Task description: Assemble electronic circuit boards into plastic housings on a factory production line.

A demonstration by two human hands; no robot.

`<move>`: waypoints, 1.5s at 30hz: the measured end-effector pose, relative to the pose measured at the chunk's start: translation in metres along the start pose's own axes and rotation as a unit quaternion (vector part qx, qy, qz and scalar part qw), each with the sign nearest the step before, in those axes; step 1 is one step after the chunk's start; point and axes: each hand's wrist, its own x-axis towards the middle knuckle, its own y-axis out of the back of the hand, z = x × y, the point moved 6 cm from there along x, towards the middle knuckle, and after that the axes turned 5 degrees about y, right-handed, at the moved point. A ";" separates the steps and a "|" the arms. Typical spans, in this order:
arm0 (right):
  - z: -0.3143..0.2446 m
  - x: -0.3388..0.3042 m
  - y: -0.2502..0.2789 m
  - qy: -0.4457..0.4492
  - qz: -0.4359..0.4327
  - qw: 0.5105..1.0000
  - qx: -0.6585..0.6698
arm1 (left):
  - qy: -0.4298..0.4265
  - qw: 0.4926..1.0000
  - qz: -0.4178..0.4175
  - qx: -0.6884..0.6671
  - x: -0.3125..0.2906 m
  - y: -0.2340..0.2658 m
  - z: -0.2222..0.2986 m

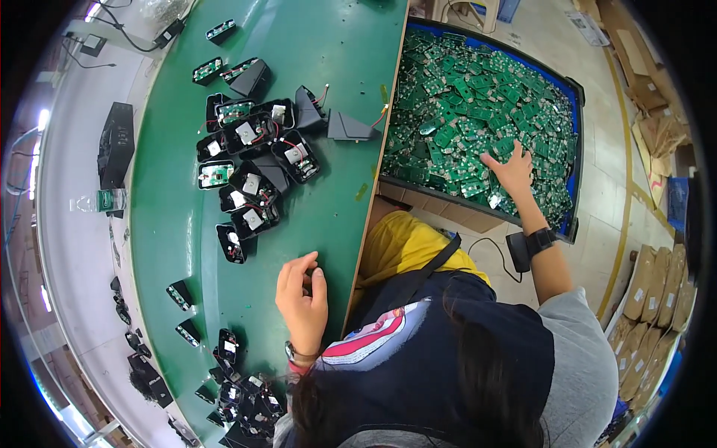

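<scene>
My right hand reaches over a blue-lined bin heaped with small green circuit boards. Its fingers are spread at the surface of the heap, and no board shows lifted in them. On the green table, near its right edge, my left hand rests with loosely curled fingers. A gap shows between thumb and fingers, and nothing is visible in it. Ahead of it lies a cluster of black plastic housings, several with boards, white blocks and red wires inside. The nearest housing stands on end-like, apart from my left hand.
More black housings crowd the table's near left, with a few loose ones beside them. A grey-black wedge-shaped cover lies by the table's right edge. Brown packages are stacked at the far right. A black cable hangs near my right forearm.
</scene>
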 end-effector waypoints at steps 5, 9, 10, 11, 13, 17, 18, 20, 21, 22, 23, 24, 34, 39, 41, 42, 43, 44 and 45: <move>0.001 0.005 -0.010 0.007 0.036 0.999 0.011 | 0.030 0.999 0.000 -0.035 0.000 0.002 -0.007; -0.008 0.010 -0.022 0.004 0.067 0.991 0.113 | 0.034 0.999 0.003 -0.039 0.000 0.001 -0.011; -0.013 0.007 -0.021 -0.017 0.082 0.989 0.119 | 0.039 0.998 0.002 -0.056 0.001 0.002 -0.013; -0.017 0.006 -0.017 -0.026 0.081 0.985 0.151 | 0.044 0.996 0.002 -0.073 0.001 0.002 -0.015; -0.015 0.006 -0.016 -0.009 0.107 0.980 0.167 | 0.049 0.996 0.000 -0.076 0.002 0.004 -0.015; -0.024 0.006 -0.014 0.014 0.143 0.973 0.181 | 0.067 0.992 -0.009 -0.103 0.002 0.005 -0.022; -0.030 0.009 -0.017 0.030 0.152 0.975 0.160 | 0.068 0.992 -0.008 -0.105 0.002 0.006 -0.022; -0.042 0.017 -0.023 0.040 0.168 0.970 0.173 | 0.082 0.989 -0.022 -0.121 0.002 0.007 -0.020; -0.049 0.021 -0.023 0.052 0.182 0.966 0.175 | 0.081 0.989 -0.021 -0.122 0.002 0.007 -0.021; -0.058 0.025 -0.025 0.067 0.194 0.963 0.177 | 0.079 0.988 -0.020 -0.129 0.002 0.008 -0.021; -0.065 0.030 -0.027 0.081 0.175 0.962 0.193 | 0.076 0.988 -0.019 -0.135 0.001 0.009 -0.022; -0.071 0.033 -0.025 0.086 0.174 0.962 0.194 | 0.077 0.988 -0.015 -0.136 0.000 0.010 -0.023; -0.083 0.042 -0.044 0.056 0.030 0.989 0.135 | 0.067 0.981 -0.001 -0.181 0.003 0.008 -0.031; -0.099 0.054 -0.048 0.120 0.051 0.980 0.151 | 0.079 0.978 -0.002 -0.193 0.002 0.008 -0.031; -0.130 0.041 -0.044 0.090 0.024 0.990 0.109 | 0.111 0.971 -0.017 -0.212 -0.001 0.007 -0.038; -0.137 0.037 -0.044 0.056 -0.001 0.996 0.066 | 0.113 0.971 -0.014 -0.212 -0.003 0.007 -0.039; -0.131 0.043 -0.048 0.087 0.017 0.989 0.118 | 0.105 0.973 -0.017 -0.206 -0.001 0.006 -0.036; -0.123 0.045 -0.055 0.085 0.020 0.989 0.120 | 0.098 0.975 -0.021 -0.200 0.002 0.005 -0.032; -0.124 0.040 -0.061 0.102 0.019 0.986 0.128 | 0.100 0.975 -0.016 -0.199 0.003 0.005 -0.033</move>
